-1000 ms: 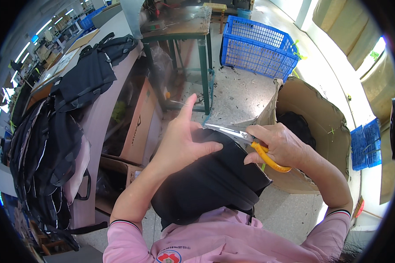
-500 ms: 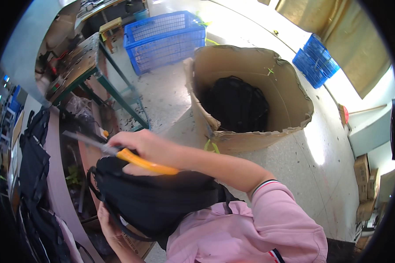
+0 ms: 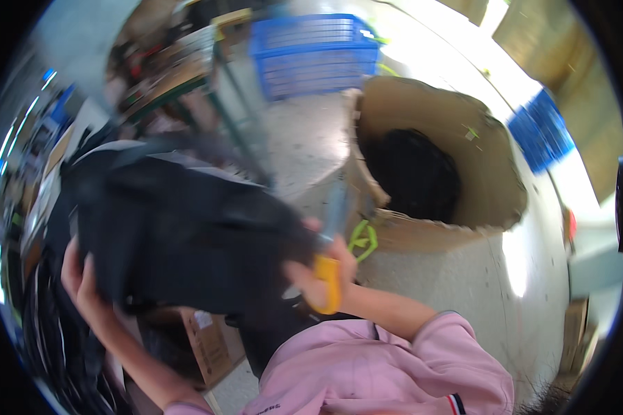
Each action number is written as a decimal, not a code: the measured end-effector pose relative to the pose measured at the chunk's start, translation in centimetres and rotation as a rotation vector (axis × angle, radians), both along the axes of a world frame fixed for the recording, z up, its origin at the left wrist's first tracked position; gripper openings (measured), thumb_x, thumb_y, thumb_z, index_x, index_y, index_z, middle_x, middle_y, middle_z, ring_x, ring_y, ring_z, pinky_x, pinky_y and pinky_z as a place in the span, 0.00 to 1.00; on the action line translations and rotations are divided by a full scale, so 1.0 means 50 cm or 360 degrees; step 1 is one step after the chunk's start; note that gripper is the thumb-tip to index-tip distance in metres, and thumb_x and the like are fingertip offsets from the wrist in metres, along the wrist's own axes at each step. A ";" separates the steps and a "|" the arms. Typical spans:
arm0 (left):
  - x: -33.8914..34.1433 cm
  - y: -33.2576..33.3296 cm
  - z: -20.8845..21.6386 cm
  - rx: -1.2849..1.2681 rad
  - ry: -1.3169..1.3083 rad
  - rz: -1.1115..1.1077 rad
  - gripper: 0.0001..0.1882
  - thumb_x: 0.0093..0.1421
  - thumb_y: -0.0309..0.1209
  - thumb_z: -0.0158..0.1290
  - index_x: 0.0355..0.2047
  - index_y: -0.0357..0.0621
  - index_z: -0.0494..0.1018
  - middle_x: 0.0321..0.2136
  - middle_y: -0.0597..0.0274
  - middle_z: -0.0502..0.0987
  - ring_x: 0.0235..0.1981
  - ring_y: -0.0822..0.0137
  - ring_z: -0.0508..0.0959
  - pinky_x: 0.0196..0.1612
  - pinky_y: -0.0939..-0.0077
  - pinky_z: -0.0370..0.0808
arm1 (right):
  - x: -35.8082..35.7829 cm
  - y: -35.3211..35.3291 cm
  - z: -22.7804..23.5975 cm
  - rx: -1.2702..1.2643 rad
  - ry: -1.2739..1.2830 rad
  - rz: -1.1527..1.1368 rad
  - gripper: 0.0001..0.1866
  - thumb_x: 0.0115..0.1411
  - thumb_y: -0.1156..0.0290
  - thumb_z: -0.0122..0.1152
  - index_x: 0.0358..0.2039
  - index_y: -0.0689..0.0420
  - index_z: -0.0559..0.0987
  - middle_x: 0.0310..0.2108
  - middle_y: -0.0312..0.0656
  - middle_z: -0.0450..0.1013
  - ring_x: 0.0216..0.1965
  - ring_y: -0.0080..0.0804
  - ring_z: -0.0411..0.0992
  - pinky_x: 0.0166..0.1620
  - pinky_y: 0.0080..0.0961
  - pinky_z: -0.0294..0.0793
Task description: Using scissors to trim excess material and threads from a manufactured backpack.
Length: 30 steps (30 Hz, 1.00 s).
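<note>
1. basically, both hands were occupied; motion blur smeared the details.
2. left hand (image 3: pixel 81 283): fingers curled, grasping the left edge of a black bag (image 3: pixel 201 232); part of this hand was hidden.
3. right hand (image 3: pixel 345 266): clenched around the yellow handles of scissors (image 3: pixel 331 273), blades pointing up and away from the body; couldn't tell if the blades were parted. fingertips lay close against the bag's right end, contact too blurred to confirm.
4. black bag: up in front of the body, between the two hands, just ahead of the pink shirt (image 3: pixel 394 366).
5. right of it: a large open carton (image 3: pixel 495 190) on the floor, dark bundle (image 3: pixel 422 176) inside, bright green strip (image 3: pixel 363 241) by its near side.
6. beyond: blue basket (image 3: pixel 311 59) on the floor, table (image 3: pixel 180 76) with green legs to its left.
7. far right: another blue crate (image 3: pixel 541 131). lower left: dark pile (image 3: pixel 45 332), plus a small cardboard box (image 3: pixel 204 346) below the bag.
</note>
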<state>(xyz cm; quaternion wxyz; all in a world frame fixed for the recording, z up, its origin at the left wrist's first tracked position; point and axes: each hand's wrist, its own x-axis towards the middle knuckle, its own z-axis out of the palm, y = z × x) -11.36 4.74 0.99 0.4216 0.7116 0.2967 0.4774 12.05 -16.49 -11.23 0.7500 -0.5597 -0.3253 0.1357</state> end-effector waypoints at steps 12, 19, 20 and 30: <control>0.171 -0.063 -0.125 -0.0493 0.0619 -0.1052 0.14 0.48 0.17 0.52 0.37 0.33 0.75 0.30 0.63 0.78 0.33 0.77 0.73 0.38 0.84 0.70 | 0.207 -0.122 0.084 -0.1239 -0.1378 0.0640 0.45 0.39 0.37 0.63 0.50 0.56 0.64 0.31 0.44 0.63 0.32 0.41 0.63 0.36 0.31 0.63; 0.171 -0.066 -0.117 -0.0348 0.0528 -0.1165 0.12 0.46 0.18 0.55 0.34 0.36 0.76 0.27 0.64 0.77 0.29 0.74 0.74 0.35 0.83 0.70 | 0.240 -0.031 0.116 -0.1188 -0.1766 0.0797 0.43 0.39 0.35 0.60 0.48 0.55 0.67 0.29 0.42 0.62 0.30 0.38 0.63 0.32 0.30 0.63; 0.168 -0.067 -0.115 -0.0277 0.0542 -0.1158 0.12 0.46 0.18 0.56 0.34 0.37 0.76 0.26 0.64 0.77 0.28 0.72 0.74 0.34 0.82 0.69 | 0.239 -0.023 0.117 -0.1186 -0.1762 0.0800 0.43 0.39 0.35 0.60 0.48 0.55 0.67 0.29 0.42 0.62 0.30 0.38 0.63 0.32 0.30 0.63; 0.139 -0.064 -0.119 -0.0148 0.0508 -0.1096 0.11 0.46 0.20 0.57 0.33 0.40 0.76 0.23 0.65 0.75 0.26 0.71 0.72 0.32 0.80 0.67 | 0.229 0.022 0.111 -0.1030 -0.1993 0.0922 0.31 0.50 0.42 0.57 0.42 0.55 0.68 0.25 0.44 0.65 0.27 0.36 0.64 0.29 0.30 0.63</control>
